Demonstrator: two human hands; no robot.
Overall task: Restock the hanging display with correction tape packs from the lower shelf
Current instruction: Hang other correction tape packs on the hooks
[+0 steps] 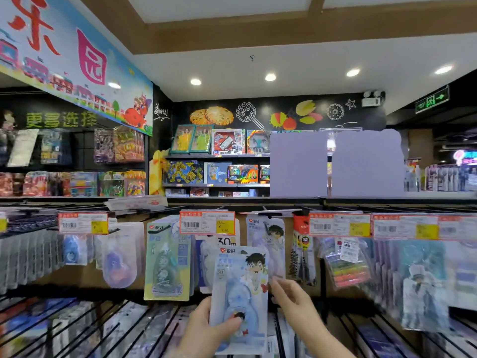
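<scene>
My left hand (206, 329) grips a blue correction tape pack (241, 288) with a cartoon figure on it, thumb across its lower front, and holds it upright in front of the hanging display. My right hand (294, 301) is just right of the pack, fingers loosely spread near its right edge; whether they touch it I cannot tell. Behind and above, a matching cartoon pack (267, 241) hangs from a hook. A green pack (167, 262) and a clear purple pack (120, 257) hang to the left.
Red-and-white price tags (207, 223) run along the hook rail. Coloured marker packs (347, 267) hang at right. Black wire hooks (108, 329) with more packs fill the lower rows. Toy boxes (227, 142) stand on far shelves.
</scene>
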